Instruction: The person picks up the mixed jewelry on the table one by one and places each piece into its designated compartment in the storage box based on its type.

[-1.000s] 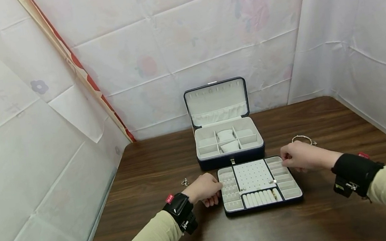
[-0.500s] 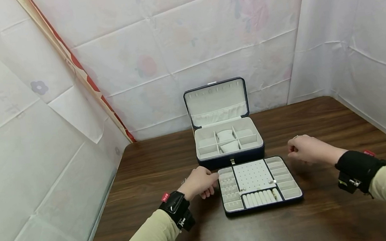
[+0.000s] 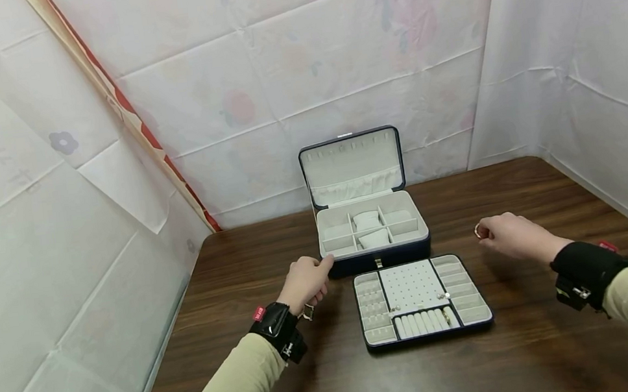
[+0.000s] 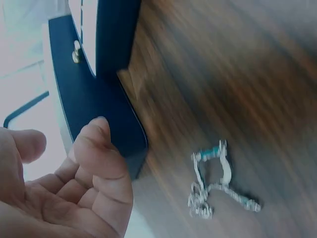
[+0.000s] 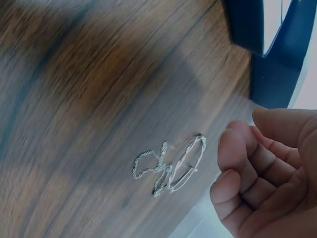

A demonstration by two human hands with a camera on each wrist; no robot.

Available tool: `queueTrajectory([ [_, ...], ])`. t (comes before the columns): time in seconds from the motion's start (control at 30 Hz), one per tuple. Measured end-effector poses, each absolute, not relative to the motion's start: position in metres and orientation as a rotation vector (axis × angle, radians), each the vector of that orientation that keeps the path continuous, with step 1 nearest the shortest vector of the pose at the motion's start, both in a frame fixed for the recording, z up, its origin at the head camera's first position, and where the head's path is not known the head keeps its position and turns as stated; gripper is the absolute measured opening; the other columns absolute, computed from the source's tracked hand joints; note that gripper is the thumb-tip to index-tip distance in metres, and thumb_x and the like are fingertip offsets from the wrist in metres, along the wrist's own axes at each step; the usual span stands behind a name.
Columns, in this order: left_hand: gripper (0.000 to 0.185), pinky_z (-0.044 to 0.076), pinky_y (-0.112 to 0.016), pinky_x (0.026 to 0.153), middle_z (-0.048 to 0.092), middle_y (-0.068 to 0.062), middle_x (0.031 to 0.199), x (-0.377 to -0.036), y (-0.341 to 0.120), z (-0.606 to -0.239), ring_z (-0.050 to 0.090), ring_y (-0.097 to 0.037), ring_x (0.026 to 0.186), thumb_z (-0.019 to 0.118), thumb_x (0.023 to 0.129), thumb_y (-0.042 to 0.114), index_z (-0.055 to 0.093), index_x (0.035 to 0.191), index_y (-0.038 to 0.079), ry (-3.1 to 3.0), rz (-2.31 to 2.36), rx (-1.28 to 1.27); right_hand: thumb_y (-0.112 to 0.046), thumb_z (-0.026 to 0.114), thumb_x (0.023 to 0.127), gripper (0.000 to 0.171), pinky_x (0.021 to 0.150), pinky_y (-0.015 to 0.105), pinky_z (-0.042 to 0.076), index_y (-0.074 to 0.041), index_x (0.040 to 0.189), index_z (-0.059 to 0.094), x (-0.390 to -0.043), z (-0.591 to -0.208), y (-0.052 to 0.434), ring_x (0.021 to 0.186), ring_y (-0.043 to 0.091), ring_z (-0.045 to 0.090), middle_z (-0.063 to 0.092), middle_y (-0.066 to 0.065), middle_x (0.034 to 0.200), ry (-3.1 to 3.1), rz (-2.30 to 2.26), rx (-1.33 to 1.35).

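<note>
Beside right hand (image 5: 267,173), probably bracelet (image 5: 171,166)

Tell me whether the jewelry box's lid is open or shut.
Open. The jewelry box has its lid standing upright at the back, showing the grey lined compartments inside; its removable tray lies on the table in front.

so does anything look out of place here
Two pieces of jewellery lie loose on the bare table rather than in the jewellery box: a silver chain near the left hand, a bracelet by the right hand.
</note>
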State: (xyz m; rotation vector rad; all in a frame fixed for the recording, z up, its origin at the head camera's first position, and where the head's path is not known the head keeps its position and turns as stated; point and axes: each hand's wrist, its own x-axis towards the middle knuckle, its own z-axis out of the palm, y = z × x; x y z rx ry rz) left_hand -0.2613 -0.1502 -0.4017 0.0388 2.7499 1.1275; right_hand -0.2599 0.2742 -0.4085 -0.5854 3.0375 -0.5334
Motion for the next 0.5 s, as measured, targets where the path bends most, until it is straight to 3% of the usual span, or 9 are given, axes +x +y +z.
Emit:
queueTrajectory([
  [0.13,0.054,0.057,-0.041,0.050,0.069,-0.021,0.066,-0.270,-0.154,-0.405,0.061,-0.024,0.045,0.052,0.103,0.046,0.067,0.084,-0.002,2.840,1.075,-0.036,-0.009,0.063,0.098,0.010,0.051,0.032,0.045,0.000,0.101,0.065,-0.260,-0.409,0.277,0.061,0.013,0.054,0.066,0.004,0.082,3.036,-0.555,-0.510],
  [0.27,0.048,0.055,-0.039,0.046,0.063,-0.014,0.058,-0.277,-0.158,-0.407,0.063,-0.027,0.046,0.053,0.102,0.046,0.062,0.083,0.004,2.881,1.042,-0.076,-0.012,0.060,0.101,0.012,0.047,0.031,0.044,0.000,0.099,0.064,-0.260,-0.409,0.280,0.056,0.013,0.053,0.063,0.004,0.078,3.025,-0.559,-0.447],
  [0.5,0.045,0.057,-0.041,0.049,0.061,-0.010,0.063,-0.285,-0.162,-0.409,0.058,-0.021,0.045,0.055,0.102,0.046,0.061,0.100,0.002,2.814,1.099,-0.095,-0.009,0.063,0.099,0.008,0.050,0.032,0.044,-0.001,0.096,0.063,-0.263,-0.412,0.283,0.060,0.013,0.055,0.062,0.003,0.077,3.033,-0.490,-0.445],
])
